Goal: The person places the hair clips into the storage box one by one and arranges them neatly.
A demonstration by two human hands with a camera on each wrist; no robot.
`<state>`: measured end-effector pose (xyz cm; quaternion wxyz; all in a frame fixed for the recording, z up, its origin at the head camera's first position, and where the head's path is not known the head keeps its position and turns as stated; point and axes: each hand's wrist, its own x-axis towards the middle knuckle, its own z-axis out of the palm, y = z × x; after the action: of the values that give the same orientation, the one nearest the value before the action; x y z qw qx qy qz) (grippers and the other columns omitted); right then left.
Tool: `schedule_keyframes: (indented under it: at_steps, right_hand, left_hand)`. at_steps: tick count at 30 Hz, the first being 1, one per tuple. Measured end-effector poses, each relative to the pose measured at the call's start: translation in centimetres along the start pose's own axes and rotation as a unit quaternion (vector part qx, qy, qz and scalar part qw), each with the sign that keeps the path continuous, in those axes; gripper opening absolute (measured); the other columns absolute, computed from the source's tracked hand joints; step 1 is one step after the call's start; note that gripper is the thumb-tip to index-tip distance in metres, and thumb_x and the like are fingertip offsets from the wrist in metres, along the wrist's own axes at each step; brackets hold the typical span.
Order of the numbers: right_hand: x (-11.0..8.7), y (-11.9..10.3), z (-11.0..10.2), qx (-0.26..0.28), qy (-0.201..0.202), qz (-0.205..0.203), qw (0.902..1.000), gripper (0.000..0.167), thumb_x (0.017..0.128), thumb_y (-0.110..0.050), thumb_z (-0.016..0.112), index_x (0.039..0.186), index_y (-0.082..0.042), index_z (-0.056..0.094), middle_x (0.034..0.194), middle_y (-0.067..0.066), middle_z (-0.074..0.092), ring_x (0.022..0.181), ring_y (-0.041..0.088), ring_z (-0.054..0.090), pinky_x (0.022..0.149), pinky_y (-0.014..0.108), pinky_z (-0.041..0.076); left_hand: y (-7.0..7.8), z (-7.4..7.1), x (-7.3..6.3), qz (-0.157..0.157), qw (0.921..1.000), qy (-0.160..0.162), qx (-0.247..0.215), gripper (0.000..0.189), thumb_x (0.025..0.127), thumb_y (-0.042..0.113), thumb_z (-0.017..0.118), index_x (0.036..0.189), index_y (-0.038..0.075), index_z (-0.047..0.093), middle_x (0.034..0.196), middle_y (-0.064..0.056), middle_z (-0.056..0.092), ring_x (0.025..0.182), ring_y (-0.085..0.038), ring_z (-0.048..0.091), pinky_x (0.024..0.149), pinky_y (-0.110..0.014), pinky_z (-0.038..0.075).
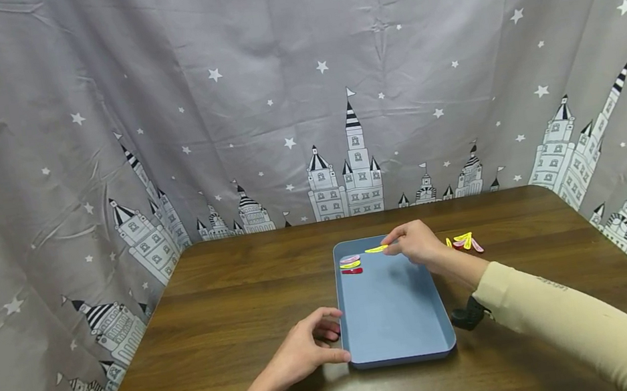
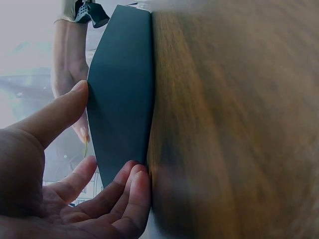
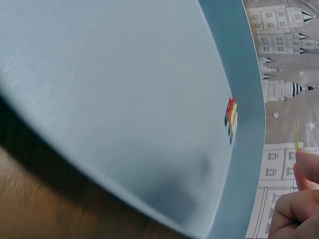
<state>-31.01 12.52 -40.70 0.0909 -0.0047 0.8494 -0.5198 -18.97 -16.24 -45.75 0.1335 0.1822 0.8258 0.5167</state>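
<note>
My right hand (image 1: 416, 244) pinches a yellow snap hair clip (image 1: 376, 250) by one end, over the far part of a blue-grey tray (image 1: 393, 319). The clip's thin edge shows in the right wrist view, beyond the tray wall. Inside the tray's far left corner lie a red hair clip (image 1: 352, 271), a yellow one (image 1: 350, 265) and a pink one (image 1: 350, 259), stacked in a column. My left hand (image 1: 312, 348) rests against the tray's left side, its thumb (image 2: 79, 92) at the rim and its fingers (image 2: 137, 189) loosely bent along the outer wall.
On the wooden table (image 1: 244, 300), right of the tray, sits a small pile of hair clips (image 1: 466, 241) in yellow, pink and dark red. A grey curtain (image 1: 255, 130) printed with castles and stars hangs behind the table and along its sides.
</note>
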Motion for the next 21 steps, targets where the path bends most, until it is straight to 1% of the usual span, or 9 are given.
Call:
schedule_keyframes:
  at_steps: [6, 13, 15, 21]
  right_hand:
    - [0.0, -0.3, 1.0, 0.012, -0.009, 0.002, 0.9999, 0.016, 0.09, -0.007, 0.073, 0.106, -0.004, 0.076, 0.112, 0.015, 0.068, 0.043, 0.013, 0.026, 0.043, 0.025, 0.023]
    - [0.2, -0.1, 2.2, -0.006, -0.01, 0.002, 0.9999, 0.017, 0.09, -0.006, 0.072, 0.106, -0.004, 0.077, 0.112, 0.014, 0.065, 0.044, 0.013, 0.026, 0.043, 0.025, 0.022]
    - [0.3, 0.1, 2.6, -0.012, -0.011, 0.0, 0.9999, 0.018, 0.089, -0.006, 0.072, 0.106, -0.004, 0.077, 0.114, 0.014, 0.064, 0.047, 0.013, 0.028, 0.043, 0.025, 0.022]
    - [0.4, 0.3, 3.7, -0.021, -0.009, 0.002, 0.9997, 0.017, 0.087, -0.007, 0.075, 0.104, -0.006, 0.078, 0.119, 0.015, 0.064, 0.046, 0.011, 0.026, 0.043, 0.025, 0.021]
  left_hand:
    - [0.1, 0.0, 0.0, 0.0, 1.0, -0.001, -0.001, 0.065, 0.077, 0.016, 0.088, 0.133, 0.007, 0.057, 0.118, -0.014, 0.065, 0.103, -0.023, 0.061, 0.086, -0.033, 0.054]
    - [0.3, -0.1, -0.1, -0.002, 1.0, -0.003, -0.006, 0.065, 0.077, 0.017, 0.088, 0.134, 0.008, 0.057, 0.117, -0.013, 0.065, 0.104, -0.024, 0.061, 0.086, -0.035, 0.054]
    - [0.3, -0.1, -0.1, -0.003, 1.0, -0.003, -0.008, 0.065, 0.077, 0.017, 0.088, 0.133, 0.008, 0.057, 0.117, -0.013, 0.065, 0.104, -0.025, 0.061, 0.086, -0.035, 0.054]
    - [0.2, -0.1, -0.1, -0.003, 1.0, -0.003, -0.006, 0.065, 0.077, 0.017, 0.088, 0.133, 0.008, 0.057, 0.117, -0.012, 0.065, 0.104, -0.024, 0.061, 0.087, -0.036, 0.054]
